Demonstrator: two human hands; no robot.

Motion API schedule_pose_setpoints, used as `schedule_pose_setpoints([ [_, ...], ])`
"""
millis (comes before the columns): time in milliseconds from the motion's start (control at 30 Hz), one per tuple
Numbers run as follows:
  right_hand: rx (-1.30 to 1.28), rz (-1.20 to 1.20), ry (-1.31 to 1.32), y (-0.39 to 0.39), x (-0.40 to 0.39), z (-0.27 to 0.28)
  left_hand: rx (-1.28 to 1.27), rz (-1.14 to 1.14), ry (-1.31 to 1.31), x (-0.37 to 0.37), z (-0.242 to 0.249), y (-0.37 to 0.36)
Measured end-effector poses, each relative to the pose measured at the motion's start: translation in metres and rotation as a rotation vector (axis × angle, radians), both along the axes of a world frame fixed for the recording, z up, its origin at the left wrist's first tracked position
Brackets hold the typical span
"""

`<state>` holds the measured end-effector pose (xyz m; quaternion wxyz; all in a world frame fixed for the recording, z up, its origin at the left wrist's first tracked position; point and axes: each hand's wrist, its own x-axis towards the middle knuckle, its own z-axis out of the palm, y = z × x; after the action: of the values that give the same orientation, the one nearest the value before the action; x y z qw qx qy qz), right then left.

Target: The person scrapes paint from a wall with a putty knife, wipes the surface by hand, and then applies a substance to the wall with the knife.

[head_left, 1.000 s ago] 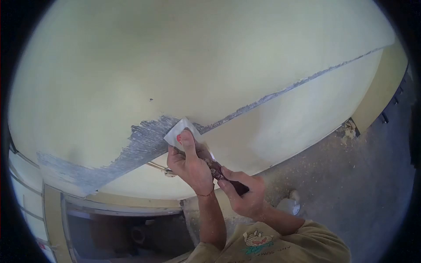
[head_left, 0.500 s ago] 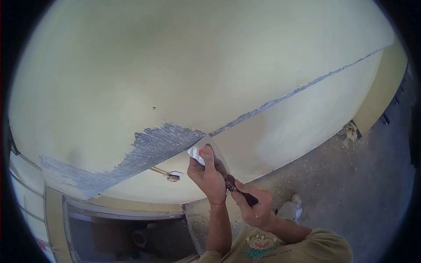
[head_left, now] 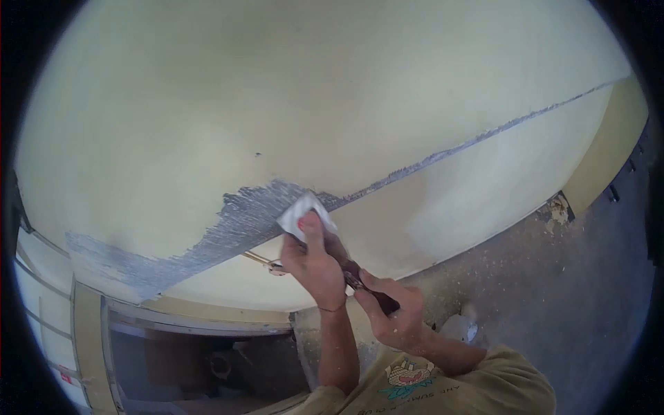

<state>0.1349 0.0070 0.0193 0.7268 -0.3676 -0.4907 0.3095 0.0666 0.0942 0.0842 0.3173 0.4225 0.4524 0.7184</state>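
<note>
At the far left is a window [head_left: 45,304] with thin bars; beside it on the near left is a dark opening [head_left: 173,353]; above that, a scratched grey patch [head_left: 238,225] spreads across the pale wall [head_left: 415,62], with a small fitting [head_left: 278,270] just below its right part; next comes the scraper [head_left: 296,216], its flat blade at the right end of the grey patch, though I cannot tell whether its edge touches the wall; the left hand [head_left: 315,266] is clamped on the blade, thumb pressed flat on its face; just to the right, the right hand [head_left: 395,311] grips the dark red handle [head_left: 382,300], the two hands close together; above the near shirt [head_left: 443,387], a thin grey line [head_left: 477,140] runs far right; below lies the speckled floor [head_left: 539,297].
</note>
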Motion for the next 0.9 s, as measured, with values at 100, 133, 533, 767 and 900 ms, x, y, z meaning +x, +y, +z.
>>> schedule_pose_setpoints([
  [100,-0.039,-0.025,-0.007,-0.008,0.0,-0.013,0.028,-0.053,-0.04,0.003,-0.017,-0.003],
  [133,-0.045,-0.026,-0.015,-0.011,0.001,-0.014,0.04,-0.072,-0.093,0.006,-0.015,-0.007],
  [533,-0.097,-0.021,0.001,-0.011,-0.004,0.0,-0.033,-0.13,-0.096,0.005,0.006,-0.01],
  [767,-0.079,-0.064,-0.038,-0.005,-0.002,0.013,0.052,-0.076,-0.053,0.006,0.011,-0.003],
  [900,-0.044,-0.089,-0.002,-0.008,-0.002,0.004,0.005,-0.081,-0.034,0.008,-0.001,-0.006],
])
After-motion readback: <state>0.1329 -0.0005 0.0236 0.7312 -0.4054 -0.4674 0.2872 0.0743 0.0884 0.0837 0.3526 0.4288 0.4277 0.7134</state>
